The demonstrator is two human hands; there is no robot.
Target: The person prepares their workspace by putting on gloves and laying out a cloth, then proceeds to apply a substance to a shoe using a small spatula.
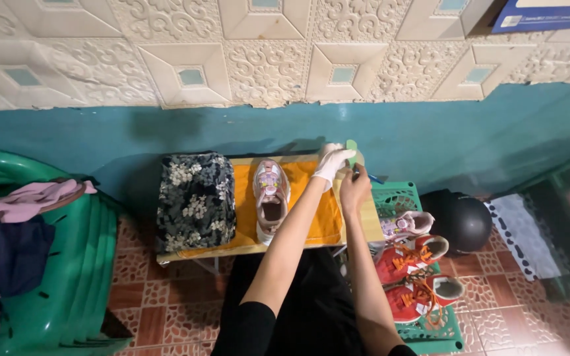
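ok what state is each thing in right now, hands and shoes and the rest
left hand: gloved in white, gripping a green insole
right hand: bare, closed on a blue-handled tool
pink sneaker: upright on the orange cloth, opening empty
second pink sneaker: in the green basket
red sneakers: in the basket, orange laces
floral bundle: folded on the table

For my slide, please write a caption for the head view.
Gloved left hand and bare right hand hold a green insole beside a pink sneaker.
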